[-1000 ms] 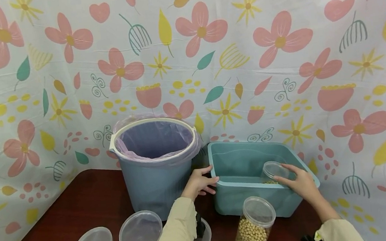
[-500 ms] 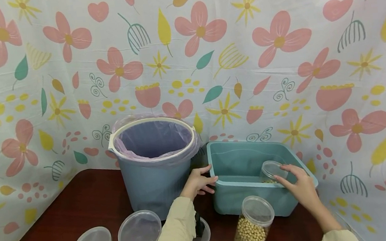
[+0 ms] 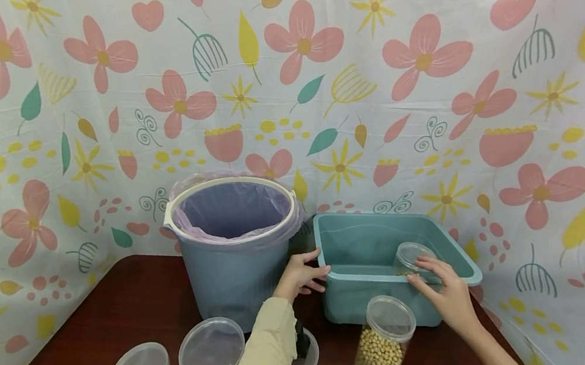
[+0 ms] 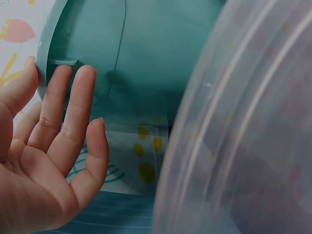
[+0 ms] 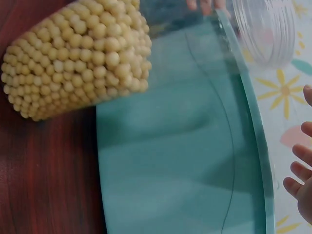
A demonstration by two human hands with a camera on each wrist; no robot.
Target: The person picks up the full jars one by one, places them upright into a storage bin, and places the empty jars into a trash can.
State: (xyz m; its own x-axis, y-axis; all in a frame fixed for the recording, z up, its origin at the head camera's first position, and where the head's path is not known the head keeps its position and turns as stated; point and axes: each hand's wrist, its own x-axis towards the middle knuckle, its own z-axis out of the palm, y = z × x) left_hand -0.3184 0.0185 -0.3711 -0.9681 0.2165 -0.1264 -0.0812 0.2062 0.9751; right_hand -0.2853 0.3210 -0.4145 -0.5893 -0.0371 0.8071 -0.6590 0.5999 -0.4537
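Teal tub, its rim pinched by the left hand, holds a jar beside the relaxed right hand.

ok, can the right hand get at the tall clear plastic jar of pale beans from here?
Likely yes: the right hand looks empty, near the front rim of the teal rectangular plastic bin, and nothing visible blocks the jar in front.
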